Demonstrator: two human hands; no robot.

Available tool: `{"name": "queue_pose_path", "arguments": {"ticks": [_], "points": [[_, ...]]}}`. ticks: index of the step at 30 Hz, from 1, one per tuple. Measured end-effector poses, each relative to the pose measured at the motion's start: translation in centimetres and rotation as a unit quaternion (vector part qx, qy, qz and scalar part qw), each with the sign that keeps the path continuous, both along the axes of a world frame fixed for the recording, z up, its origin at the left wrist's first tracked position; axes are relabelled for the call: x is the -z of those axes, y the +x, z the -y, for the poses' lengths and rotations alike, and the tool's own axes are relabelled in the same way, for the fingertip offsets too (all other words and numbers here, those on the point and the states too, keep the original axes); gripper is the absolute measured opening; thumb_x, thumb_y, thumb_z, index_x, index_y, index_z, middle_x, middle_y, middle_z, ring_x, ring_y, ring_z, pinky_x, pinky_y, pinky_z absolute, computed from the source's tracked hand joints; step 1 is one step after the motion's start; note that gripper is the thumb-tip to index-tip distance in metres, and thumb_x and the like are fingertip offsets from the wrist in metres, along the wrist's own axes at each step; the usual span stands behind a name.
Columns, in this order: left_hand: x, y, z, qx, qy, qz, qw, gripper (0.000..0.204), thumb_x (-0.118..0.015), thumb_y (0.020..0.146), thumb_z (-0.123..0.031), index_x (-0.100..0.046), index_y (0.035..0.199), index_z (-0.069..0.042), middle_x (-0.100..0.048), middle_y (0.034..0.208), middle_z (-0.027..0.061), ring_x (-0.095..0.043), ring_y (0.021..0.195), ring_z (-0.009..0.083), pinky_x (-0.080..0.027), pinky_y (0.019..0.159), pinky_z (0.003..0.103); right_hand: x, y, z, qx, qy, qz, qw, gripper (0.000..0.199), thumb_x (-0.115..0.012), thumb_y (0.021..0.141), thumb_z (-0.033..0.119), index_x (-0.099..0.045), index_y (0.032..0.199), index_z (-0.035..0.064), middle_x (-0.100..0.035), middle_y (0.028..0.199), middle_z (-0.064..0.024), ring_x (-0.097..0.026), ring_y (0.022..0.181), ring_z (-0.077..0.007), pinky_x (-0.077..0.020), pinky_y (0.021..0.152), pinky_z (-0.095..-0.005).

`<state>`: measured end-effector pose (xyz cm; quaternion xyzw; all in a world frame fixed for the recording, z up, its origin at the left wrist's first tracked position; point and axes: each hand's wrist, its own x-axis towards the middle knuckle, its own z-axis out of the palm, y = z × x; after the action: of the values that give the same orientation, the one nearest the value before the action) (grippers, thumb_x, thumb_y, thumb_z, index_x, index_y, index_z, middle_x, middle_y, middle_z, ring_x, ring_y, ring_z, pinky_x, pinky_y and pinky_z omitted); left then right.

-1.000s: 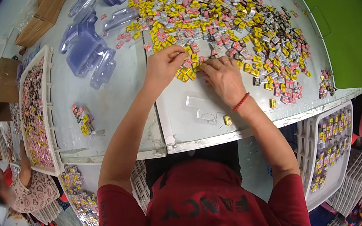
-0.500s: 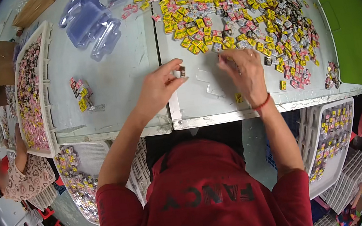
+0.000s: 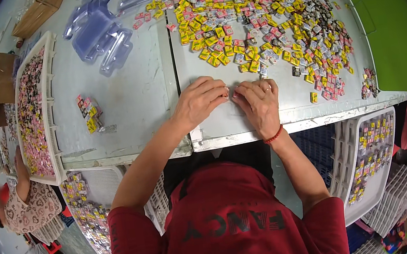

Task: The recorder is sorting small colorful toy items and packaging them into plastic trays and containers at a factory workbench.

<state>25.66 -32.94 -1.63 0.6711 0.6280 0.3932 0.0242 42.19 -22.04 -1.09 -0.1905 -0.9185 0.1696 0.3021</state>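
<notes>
Pale tabletop (image 3: pixel 128 101): left fingers (image 3: pixel 214 86) pinched around a tiny white-edged block (image 3: pixel 226 92), right fingers (image 3: pixel 246 90) curled, grip unclear.

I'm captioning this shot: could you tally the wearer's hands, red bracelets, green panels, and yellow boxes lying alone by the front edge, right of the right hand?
Hands (left hand, right hand): 2
Red bracelet: 1
Green panel: 1
Lone yellow box: 1
Total: 5

I saw glossy plastic trays (image 3: pixel 91 36) at eleven o'clock, shiny packets (image 3: pixel 268 37) at one, a matt cloth shirt (image 3: pixel 227 247) at six.
</notes>
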Motion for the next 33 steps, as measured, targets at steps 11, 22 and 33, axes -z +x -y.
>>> {"name": "queue_pose_path", "arguments": {"ticks": [11, 22, 33], "points": [[0.6, 0.9, 1.9, -0.005, 0.02, 0.019, 1.0, 0.019, -0.076, 0.07, -0.005, -0.067, 0.086, -0.003, -0.067, 0.097, 0.008, -0.063, 0.09, 0.0274, -0.052, 0.077, 0.035, 0.1, 0.8, 1.5, -0.022, 0.011, 0.01, 1.0, 0.022, -0.076, 0.073, 0.011, -0.07, 0.094, 0.01, -0.065, 0.101, -0.0012, -0.06, 0.091, -0.0201, -0.0371, 0.096, -0.045], [0.4, 1.4, 2.4, -0.026, 0.002, 0.007, 1.0, 0.014, -0.074, 0.073, -0.008, -0.069, 0.085, -0.003, -0.066, 0.1, 0.0054, -0.061, 0.097, 0.0228, -0.052, 0.083, 0.031, -0.5, 0.1, 3.6, 0.011, -0.003, 0.034, 0.999, 0.024, -0.07, 0.08, 0.012, -0.069, 0.104, 0.0096, -0.063, 0.099, -0.0046, -0.058, 0.096, -0.0235, -0.0337, 0.1, -0.0471], [-0.7, -1.0, -3.2, -0.18, -0.04, -0.026, 0.983, 0.021, -0.072, 0.071, -0.003, -0.063, 0.09, -0.002, -0.06, 0.087, 0.0113, -0.059, 0.087, 0.0311, -0.05, 0.074, 0.04, -1.0, -5.6, -2.6, 0.041, 0.052, 0.05, 0.997, 0.01, -0.065, 0.082, 0.011, -0.065, 0.092, 0.0094, -0.065, 0.085, -0.0073, -0.059, 0.086, -0.0272, -0.0401, 0.083, -0.041]]}}
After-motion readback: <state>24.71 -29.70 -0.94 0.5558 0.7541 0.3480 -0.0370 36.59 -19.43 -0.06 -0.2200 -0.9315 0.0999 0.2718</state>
